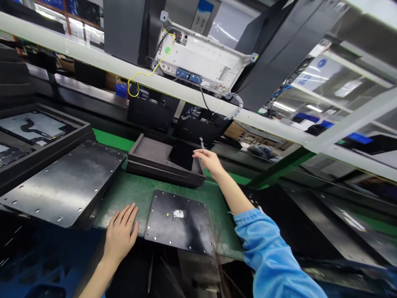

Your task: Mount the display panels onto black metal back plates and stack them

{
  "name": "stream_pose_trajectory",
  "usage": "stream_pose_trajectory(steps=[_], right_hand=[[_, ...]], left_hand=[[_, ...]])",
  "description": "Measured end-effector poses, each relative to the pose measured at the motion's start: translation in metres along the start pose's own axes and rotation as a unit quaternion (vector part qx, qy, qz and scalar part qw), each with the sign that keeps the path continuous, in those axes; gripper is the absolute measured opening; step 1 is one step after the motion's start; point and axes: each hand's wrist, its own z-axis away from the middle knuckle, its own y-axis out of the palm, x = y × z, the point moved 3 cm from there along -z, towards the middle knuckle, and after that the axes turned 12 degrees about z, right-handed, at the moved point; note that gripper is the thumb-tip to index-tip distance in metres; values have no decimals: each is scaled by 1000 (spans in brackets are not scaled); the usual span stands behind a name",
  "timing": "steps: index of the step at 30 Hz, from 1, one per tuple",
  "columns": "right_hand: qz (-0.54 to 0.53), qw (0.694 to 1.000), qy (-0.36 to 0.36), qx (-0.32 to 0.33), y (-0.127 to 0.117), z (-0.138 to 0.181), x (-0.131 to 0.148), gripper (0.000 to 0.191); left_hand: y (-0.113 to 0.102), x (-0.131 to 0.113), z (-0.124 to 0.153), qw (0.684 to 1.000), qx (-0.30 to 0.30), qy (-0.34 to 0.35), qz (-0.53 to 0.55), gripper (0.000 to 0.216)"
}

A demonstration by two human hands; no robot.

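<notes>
My left hand (121,229) lies flat with fingers stretched on the green bench, just left of a dark plate (192,221). That plate has holes along its edges, a small white label and a yellow dot, and it lies apart from the hand. My right hand (211,161) reaches forward over the right end of a dark foam tray (151,147). Its fingertips are pinched at the right edge of a thin black panel (181,155), which sits slanted in the tray. The far fingers of this hand are partly hidden.
To the left, a large metal plate (66,182) with edge holes leans near another foam tray (83,124) holding screen-like parts. A white instrument (201,58) with a yellow cable stands on the shelf above. More dark plates (338,223) lie at the right.
</notes>
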Motion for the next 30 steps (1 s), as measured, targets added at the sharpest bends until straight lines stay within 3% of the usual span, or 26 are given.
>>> stream_pose_trajectory(steps=[3,8,13,16,19,25,27,30], right_hand=[[158,987,-24,17,40,-6,-10,47],[263,959,-41,97,97,-34,-11,49],[341,929,-55,134,126,-56,8,53],[360,923,-65,119,125,-52,19,52],[355,927,-82,90,114,-24,21,56],[291,952,-90,11,86,44,-7,53],[309,948,-72,-14,78,41,-17,48],[360,932,-21,-26,65,7,-32,37]], left_hand=[[1,0,0,1000,1,-17,15,61],[2,1,1,1000,14,-20,0,60],[-2,2,-1,998,34,4,-43,57],[-4,1,-2,997,31,16,-69,56],[-5,-1,-4,997,23,20,-75,55],[-6,-2,-3,999,32,-3,-39,58],[-5,-1,-3,999,34,-16,-27,59],[-5,-2,-4,999,32,-26,-21,60]])
